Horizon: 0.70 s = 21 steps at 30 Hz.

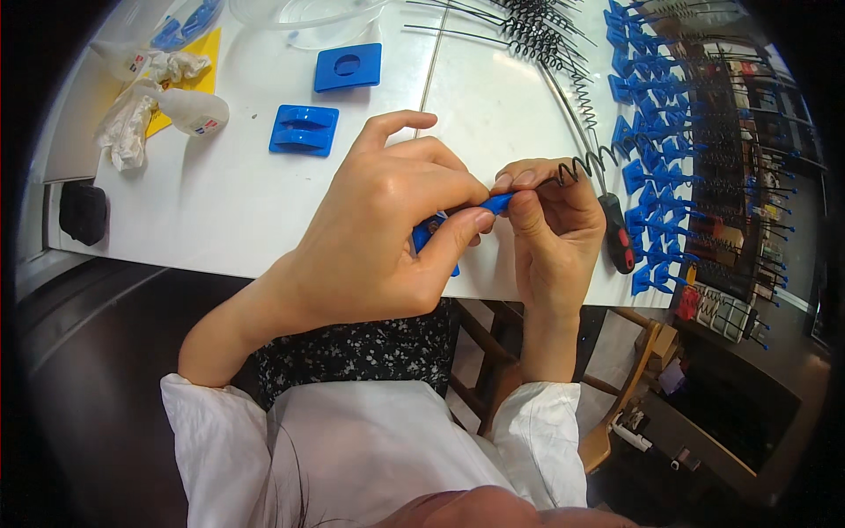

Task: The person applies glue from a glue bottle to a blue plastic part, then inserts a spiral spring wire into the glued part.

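Note:
My left hand (374, 220) is closed, with thumb and fingers pinching a small blue plastic part (498, 203). Much of that part is hidden behind the fingers; some blue also shows below the left palm. At its right end, my right hand (563, 242) pinches a black coiled wire spring (581, 165) between thumb and fingertips. The wire's end meets the blue part, but I cannot tell whether it is inside it. Beyond my left hand lie a blue base with two raised loops (304, 130) and a blue plate with a round hole (349, 67).
A screwdriver (619, 236) with a black and red handle lies right of my right hand. Past it stand rows of blue bases (651, 176) with springs. Black springs (537, 35) are heaped at the back. White bottles (194, 113) and crumpled tissue (128, 128) lie at left.

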### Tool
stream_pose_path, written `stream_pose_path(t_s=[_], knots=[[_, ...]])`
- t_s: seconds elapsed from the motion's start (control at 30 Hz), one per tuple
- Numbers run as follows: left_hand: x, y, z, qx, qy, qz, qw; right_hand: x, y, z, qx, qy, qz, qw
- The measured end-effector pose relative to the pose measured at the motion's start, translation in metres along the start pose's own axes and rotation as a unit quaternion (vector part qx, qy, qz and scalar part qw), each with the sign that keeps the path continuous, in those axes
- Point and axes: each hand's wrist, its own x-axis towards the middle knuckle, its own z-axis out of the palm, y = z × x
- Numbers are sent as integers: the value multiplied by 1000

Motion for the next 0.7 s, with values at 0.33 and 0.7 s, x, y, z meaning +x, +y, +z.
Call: stream_pose_path(t_s=[0.33,0.7], knots=[[3,-1,4,38,9,20,999,1,0,1,-28,4,-27,999],[3,-4,-3,-117,-72,-75,988,-1,-5,-1,20,-9,30,999]])
